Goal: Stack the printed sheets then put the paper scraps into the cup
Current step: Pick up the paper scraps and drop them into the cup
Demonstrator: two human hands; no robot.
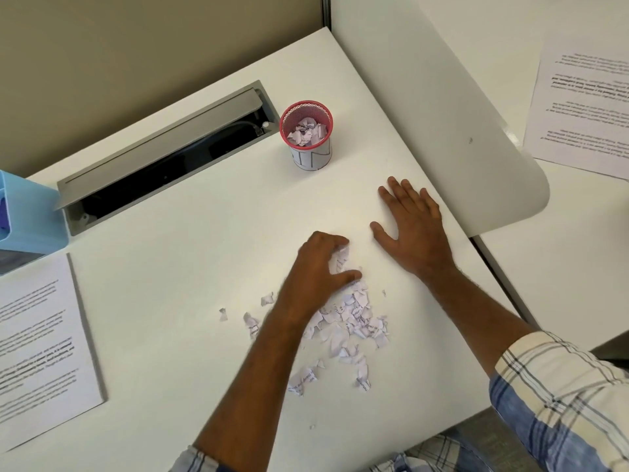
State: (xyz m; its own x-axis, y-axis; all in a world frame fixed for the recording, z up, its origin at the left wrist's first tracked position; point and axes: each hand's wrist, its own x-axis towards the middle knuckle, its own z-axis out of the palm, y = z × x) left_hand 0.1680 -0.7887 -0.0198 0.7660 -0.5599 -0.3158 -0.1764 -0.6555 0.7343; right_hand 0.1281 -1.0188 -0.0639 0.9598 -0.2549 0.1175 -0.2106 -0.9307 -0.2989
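Observation:
A pile of torn paper scraps [354,321] lies on the white desk near its front. My left hand [316,267] is over the far end of the pile, its fingers curled round a few scraps. Just to the right, my right hand [412,226] lies flat on the desk with straight fingers and holds nothing. The red mesh cup [306,134] stands upright further back, with scraps inside. One stack of printed sheets [37,349] lies at the left edge. Another printed sheet [585,110] lies on the neighbouring desk at the far right.
An open grey cable hatch [163,155] is set into the desk behind and left of the cup. A blue plastic organiser [27,216] stands at the far left. A white rounded divider panel [442,107] runs along the desk's right side.

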